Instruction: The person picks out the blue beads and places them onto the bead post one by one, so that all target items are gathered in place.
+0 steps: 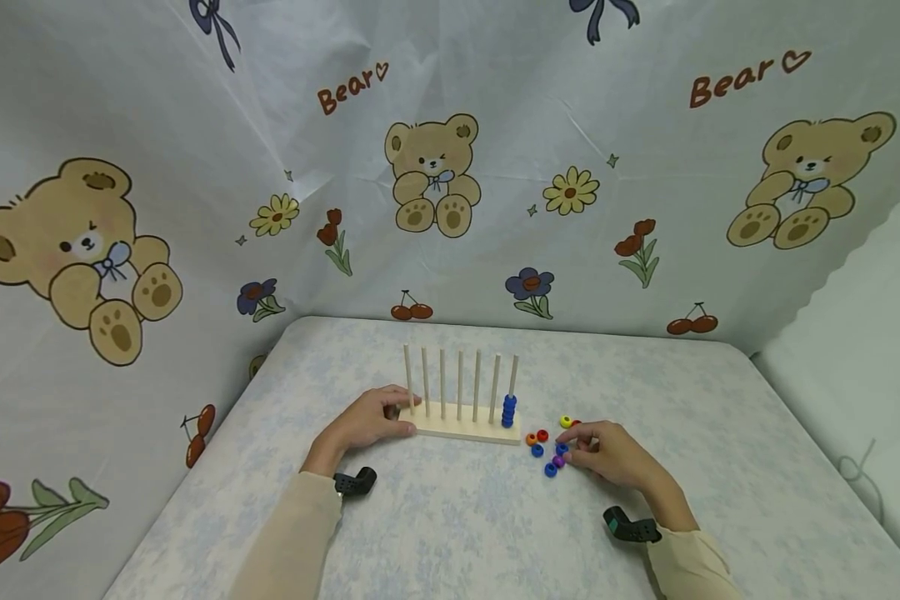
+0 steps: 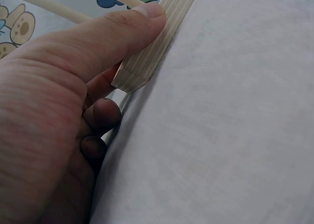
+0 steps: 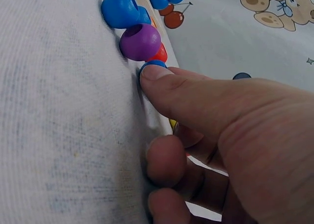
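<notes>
A wooden peg rack (image 1: pixel 457 425) with a row of upright pegs stands on the table. Several blue beads (image 1: pixel 508 411) are stacked on its rightmost peg. My left hand (image 1: pixel 375 417) grips the left end of the base, thumb along the front edge in the left wrist view. To the right of the rack, my right hand (image 1: pixel 615 454) pinches a blue bead (image 3: pixel 153 63) between thumb and fingers, low at the tabletop. Close by it lie a purple bead (image 3: pixel 142 41) and another blue bead (image 3: pixel 120 9). The fingers partly hide the pinched bead.
Loose beads lie around the right hand: an orange bead (image 1: pixel 532 439), a red bead (image 1: pixel 542 435), a blue bead (image 1: pixel 537 451) and a yellow bead (image 1: pixel 566 422). A bear-print curtain (image 1: pixel 495 250) hangs behind the pale patterned table (image 1: pixel 450 525).
</notes>
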Tool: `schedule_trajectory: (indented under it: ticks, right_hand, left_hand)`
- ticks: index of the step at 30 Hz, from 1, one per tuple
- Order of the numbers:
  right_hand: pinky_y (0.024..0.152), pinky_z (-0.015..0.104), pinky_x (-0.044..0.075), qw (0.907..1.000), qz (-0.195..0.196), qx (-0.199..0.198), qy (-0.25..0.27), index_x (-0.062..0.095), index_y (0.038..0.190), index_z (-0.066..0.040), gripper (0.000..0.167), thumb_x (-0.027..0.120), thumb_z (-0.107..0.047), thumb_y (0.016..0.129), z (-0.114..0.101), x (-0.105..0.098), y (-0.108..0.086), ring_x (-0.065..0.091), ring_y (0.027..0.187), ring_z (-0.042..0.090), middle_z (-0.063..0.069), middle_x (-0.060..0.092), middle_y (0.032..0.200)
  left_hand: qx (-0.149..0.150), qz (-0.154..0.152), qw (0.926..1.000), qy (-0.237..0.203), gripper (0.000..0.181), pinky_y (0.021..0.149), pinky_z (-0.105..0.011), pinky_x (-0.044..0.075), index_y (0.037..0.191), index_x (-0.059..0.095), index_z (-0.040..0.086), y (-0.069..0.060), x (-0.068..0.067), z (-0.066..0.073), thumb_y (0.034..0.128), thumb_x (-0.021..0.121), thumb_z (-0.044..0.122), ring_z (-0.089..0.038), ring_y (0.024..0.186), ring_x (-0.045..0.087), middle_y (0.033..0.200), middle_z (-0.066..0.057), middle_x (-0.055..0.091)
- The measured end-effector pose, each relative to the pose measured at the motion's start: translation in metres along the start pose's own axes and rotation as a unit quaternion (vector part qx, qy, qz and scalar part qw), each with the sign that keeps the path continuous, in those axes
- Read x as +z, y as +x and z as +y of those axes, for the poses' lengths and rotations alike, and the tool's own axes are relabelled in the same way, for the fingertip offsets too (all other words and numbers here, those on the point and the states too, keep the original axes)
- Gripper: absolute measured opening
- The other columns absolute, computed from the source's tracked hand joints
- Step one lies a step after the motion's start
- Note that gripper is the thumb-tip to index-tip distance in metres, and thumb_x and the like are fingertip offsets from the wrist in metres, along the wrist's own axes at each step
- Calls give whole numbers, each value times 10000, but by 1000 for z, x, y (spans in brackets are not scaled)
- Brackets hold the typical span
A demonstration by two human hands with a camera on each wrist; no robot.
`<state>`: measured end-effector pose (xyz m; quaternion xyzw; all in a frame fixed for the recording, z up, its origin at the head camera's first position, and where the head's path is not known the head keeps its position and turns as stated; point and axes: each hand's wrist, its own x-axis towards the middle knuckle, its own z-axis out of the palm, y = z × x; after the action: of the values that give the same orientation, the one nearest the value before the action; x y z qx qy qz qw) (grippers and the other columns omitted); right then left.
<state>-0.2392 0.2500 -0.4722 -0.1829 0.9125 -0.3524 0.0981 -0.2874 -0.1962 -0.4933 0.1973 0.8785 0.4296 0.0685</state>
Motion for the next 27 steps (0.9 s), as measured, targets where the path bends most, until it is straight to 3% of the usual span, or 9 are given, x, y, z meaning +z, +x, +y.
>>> schedule_trajectory:
  ticks: [11,21,27]
  right_hand:
    - [574,243,402,9979,412,130,-487,751,1122,-185,214,753,-201,909,-8,-2,1,482,688,104,-41,536,781]
    - [508,238,399,9965,736,33,-383,726,1113,-186,214,761,-231,906,-22,-3,11,475,592,104,-27,547,753]
    - [527,230,391,9940,934,-193,-540,721,1106,-180,216,766,-229,900,-34,-8,15,474,623,106,-30,528,752]
  left_hand:
    - [61,-4,10000,14,498,706,-297,443,1260,706,280,-2,-1,3,799,846,407,-167,791,499,1258,114,627]
    - [78,-36,10000,-24,505,697,-287,437,1266,706,249,-3,-1,6,804,842,400,-159,779,493,1277,83,628]
    - [74,-29,10000,-25,510,696,-292,436,1266,705,260,-3,-1,6,801,841,417,-160,777,493,1270,97,628]
